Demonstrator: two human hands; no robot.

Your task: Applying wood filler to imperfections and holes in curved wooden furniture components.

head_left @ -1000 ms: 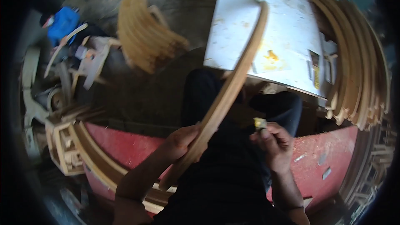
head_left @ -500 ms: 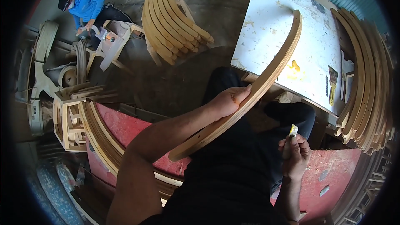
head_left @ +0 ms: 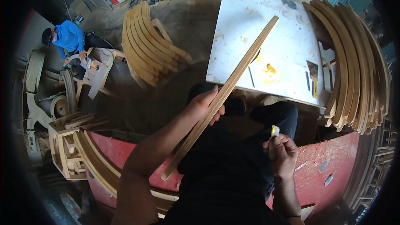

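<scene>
My left hand [head_left: 202,106] is wrapped round the middle of a long curved wooden slat [head_left: 237,79], now turned so its layered narrow edge faces up. The slat slants from near my left forearm to above the white tabletop [head_left: 233,21]. To the right, over my knee, my right hand [head_left: 284,154] pinches a small pale spreader [head_left: 275,131] with yellow paste on its tip; the fingers hide its lower part. A smear of yellow paste [head_left: 270,70] lies on the tabletop, with a putty knife [head_left: 314,85] near its right edge.
Curved slats [head_left: 354,62] are stacked right of the tabletop, and another stack [head_left: 146,46] stands ahead to the left. Red boards [head_left: 321,171] flank me. At far left a person in blue [head_left: 70,37] works at a wooden chair frame [head_left: 100,64].
My left hand has rolled the slat from its broad face onto its narrow edge. The view has shifted, while my right hand still holds the spreader.
</scene>
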